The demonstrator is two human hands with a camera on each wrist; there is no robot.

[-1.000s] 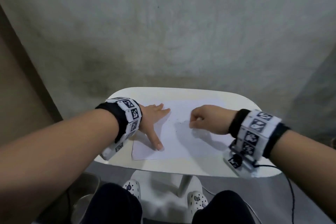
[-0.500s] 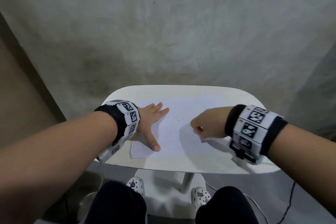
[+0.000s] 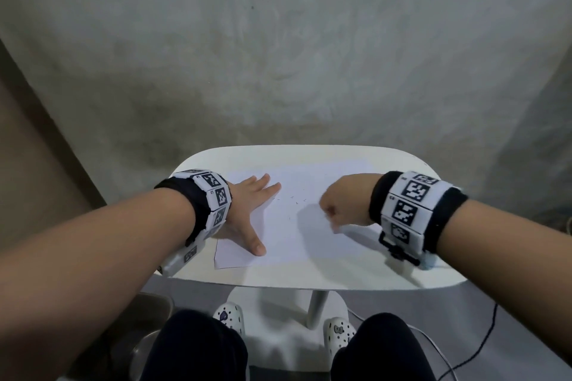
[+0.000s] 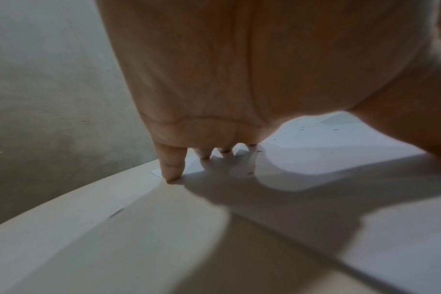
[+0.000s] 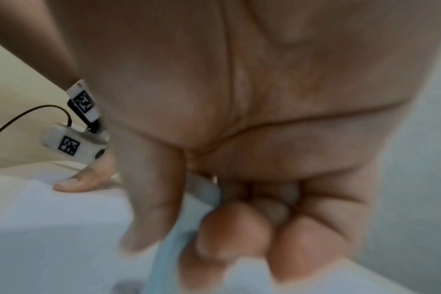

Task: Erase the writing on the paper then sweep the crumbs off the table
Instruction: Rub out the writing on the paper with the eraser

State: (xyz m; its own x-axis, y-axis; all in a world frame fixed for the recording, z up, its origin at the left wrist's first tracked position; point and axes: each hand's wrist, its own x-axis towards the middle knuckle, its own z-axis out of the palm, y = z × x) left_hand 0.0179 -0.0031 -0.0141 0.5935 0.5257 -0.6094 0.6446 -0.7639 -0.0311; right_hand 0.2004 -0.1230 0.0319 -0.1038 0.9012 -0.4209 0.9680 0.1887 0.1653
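Note:
A white sheet of paper (image 3: 294,226) lies on the small white table (image 3: 340,278). My left hand (image 3: 250,207) presses flat on the sheet's left part, fingers spread and thumb stretched toward me. My right hand (image 3: 337,207) is curled into a fist over the sheet's right half. In the right wrist view its thumb and fingers pinch a pale blue eraser (image 5: 174,248). Small dark eraser crumbs (image 3: 297,199) are scattered on the paper between the hands and also show as crumbs (image 4: 301,129) beyond my left palm (image 4: 214,99). I see no clear writing.
The rounded table edge runs close to my knees. A metal bowl (image 3: 145,334) stands on the floor at lower left. A black cable (image 3: 483,340) trails on the floor at lower right. A grey wall rises behind the table.
My right fist has tipped downward and shifted slightly over the paper, with its wrist raised. The left hand has stayed flat in the same spot.

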